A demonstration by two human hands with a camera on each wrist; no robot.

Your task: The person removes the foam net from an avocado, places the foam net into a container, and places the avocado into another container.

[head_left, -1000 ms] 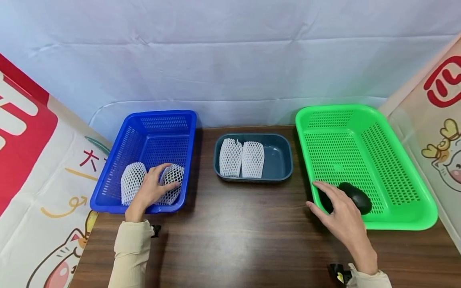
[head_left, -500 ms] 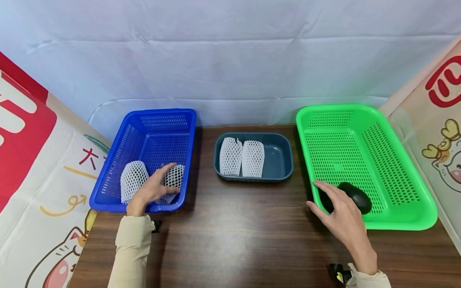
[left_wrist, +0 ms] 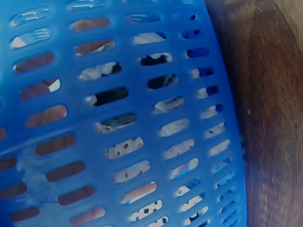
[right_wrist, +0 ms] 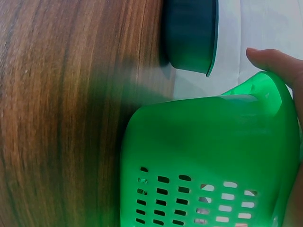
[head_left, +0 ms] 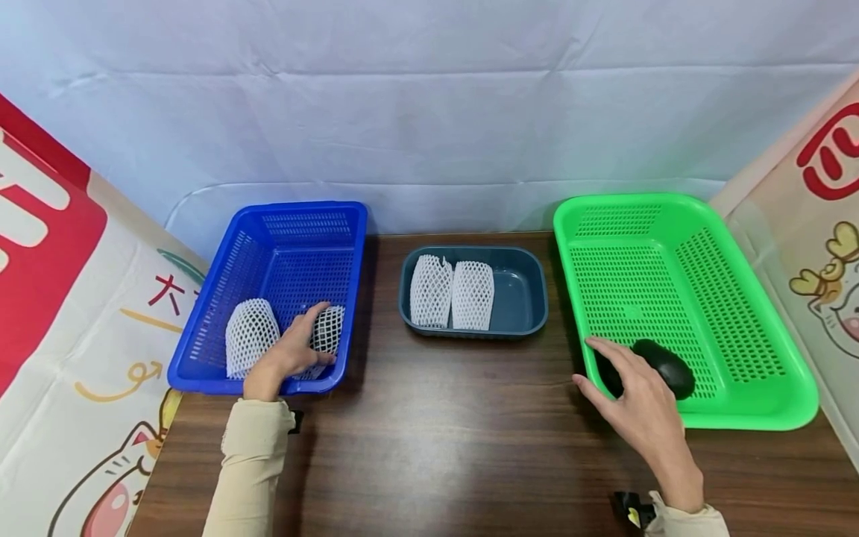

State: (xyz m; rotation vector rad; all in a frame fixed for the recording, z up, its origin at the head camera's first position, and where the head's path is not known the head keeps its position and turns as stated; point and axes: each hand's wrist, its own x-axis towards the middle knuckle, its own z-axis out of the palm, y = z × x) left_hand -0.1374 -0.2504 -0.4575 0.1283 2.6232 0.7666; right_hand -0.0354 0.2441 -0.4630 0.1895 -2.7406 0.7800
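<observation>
In the head view my left hand (head_left: 291, 354) reaches into the blue basket (head_left: 258, 216), thumb and fingers spread round a white foam fruit net (head_left: 329, 328) with something dark inside. My palm hides part of it. A second foam net (head_left: 250, 337) lies to the left of that hand. My right hand (head_left: 637, 406) hangs over the near left rim of the green basket (head_left: 745, 388), fingers loosely extended. Beside and partly behind it lie two smooth black oval things; the nearer-to-view one (head_left: 663, 369) resembles an avocado. The left wrist view shows mostly the blue basket's slotted wall (left_wrist: 142, 106).
A dark teal tray (head_left: 517, 298) stands between the baskets, holding two white foam nets (head_left: 431, 292) side by side in its left half. All stand on a brown wooden table (head_left: 429, 440). White cloth (head_left: 429, 134) hangs behind, with printed panels at both sides.
My left hand has shifted slightly right and lower, its thumb and fingers settling round the right-hand foam net in the blue basket. My right hand has stayed in place.
</observation>
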